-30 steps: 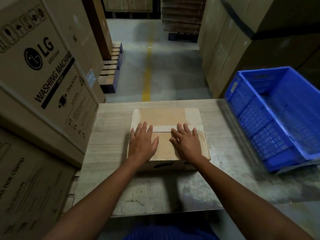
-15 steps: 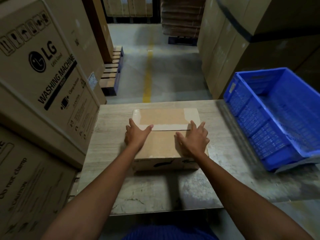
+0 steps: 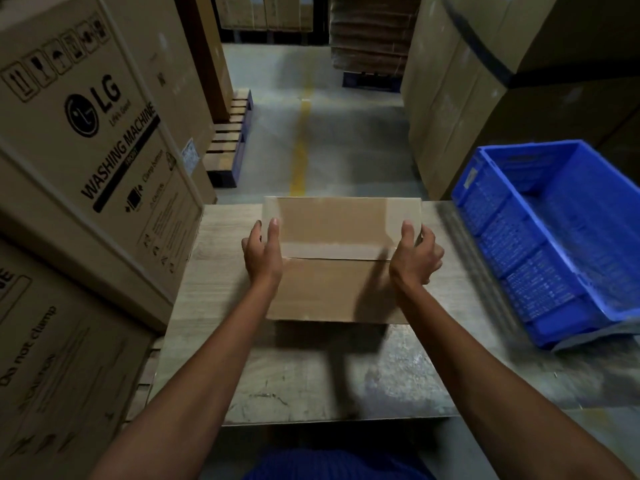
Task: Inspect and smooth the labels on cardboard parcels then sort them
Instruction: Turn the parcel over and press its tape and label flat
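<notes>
I see the left hand (image 3: 263,256) and right hand (image 3: 414,258) gripping the short ends of the parcel (image 3: 332,289), thumbs on top. It hangs between them over the middle of the table (image 3: 311,375), top face up, long axis and tape seam (image 3: 336,252) running left to right. The blue crate (image 3: 540,271) rests on the table's right side.
</notes>
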`<state>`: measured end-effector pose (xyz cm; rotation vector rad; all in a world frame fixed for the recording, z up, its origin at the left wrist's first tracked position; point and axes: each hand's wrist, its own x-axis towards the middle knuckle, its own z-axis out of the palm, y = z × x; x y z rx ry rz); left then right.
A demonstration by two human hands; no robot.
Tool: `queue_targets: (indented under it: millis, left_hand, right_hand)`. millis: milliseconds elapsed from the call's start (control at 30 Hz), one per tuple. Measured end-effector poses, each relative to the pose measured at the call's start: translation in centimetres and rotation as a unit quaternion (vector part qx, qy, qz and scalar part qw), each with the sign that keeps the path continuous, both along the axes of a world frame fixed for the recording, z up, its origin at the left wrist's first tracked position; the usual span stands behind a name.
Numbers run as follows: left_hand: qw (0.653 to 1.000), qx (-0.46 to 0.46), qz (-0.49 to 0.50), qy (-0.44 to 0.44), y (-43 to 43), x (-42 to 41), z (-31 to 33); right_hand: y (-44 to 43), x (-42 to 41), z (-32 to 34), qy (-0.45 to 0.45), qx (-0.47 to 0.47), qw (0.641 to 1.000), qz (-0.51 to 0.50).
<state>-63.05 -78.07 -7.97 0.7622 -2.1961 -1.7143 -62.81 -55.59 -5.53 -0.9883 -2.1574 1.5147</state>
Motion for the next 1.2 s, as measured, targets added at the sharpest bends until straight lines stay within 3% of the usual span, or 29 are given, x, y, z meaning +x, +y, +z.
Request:
queue_targets:
  millis: [133, 233, 367, 500, 633, 767, 900, 967, 1067, 1133, 1200]
  left_hand:
    - [0.988, 0.122, 0.085, 0.052, -0.5, 0.1, 0.7]
    - [0.978, 0.175, 0.111, 0.038, -0.7, 1.0, 0.9]
    - [0.984, 0.152, 0.096, 0.006, -1.5, 2.3, 0.2]
    - [0.989, 0.142, 0.032, -0.031, -2.7, 3.0, 0.6]
    - [0.988, 0.148, -0.013, -0.042, -3.3, 3.2, 1.1]
    - [0.993, 0.110, -0.028, -0.014, -3.5, 4.6, 1.3]
    - [0.997, 0.037, -0.061, -0.001, -3.5, 6.0, 1.6]
    - [0.995, -0.066, -0.068, 0.024, -3.8, 6.2, 2.1]
    - [0.935, -0.316, -0.095, 0.131, -3.6, 6.3, 2.9]
    - [0.885, -0.391, -0.158, 0.196, -2.5, 6.5, 3.0]
    - [0.858, -0.423, -0.227, 0.183, -1.3, 6.8, 2.3]
  right_hand:
    - [0.0, -0.4, 0.3, 0.032, -0.030, 0.998, -0.041]
    - [-0.1, 0.5, -0.6, 0.023, -0.018, 0.998, -0.051]
    - [-0.1, 2.1, -2.1, -0.005, 0.013, 0.998, -0.053]
    - [-0.1, 3.2, -2.7, 0.023, 0.031, 0.998, -0.047]
    - [-0.7, 4.2, -2.7, 0.085, 0.006, 0.996, -0.029]
    - [-1.0, 5.6, -3.7, 0.088, -0.035, 0.995, -0.024]
    - [-1.0, 6.6, -3.8, 0.100, -0.020, 0.994, -0.041]
    - [-1.3, 6.9, -3.0, 0.142, 0.086, 0.985, -0.040]
    - [-1.9, 6.6, -1.7, 0.242, 0.266, 0.930, 0.081]
    - [-2.9, 5.9, -1.4, 0.291, 0.311, 0.878, 0.216]
    - [-3.9, 5.4, -1.9, 0.259, 0.384, 0.823, 0.328]
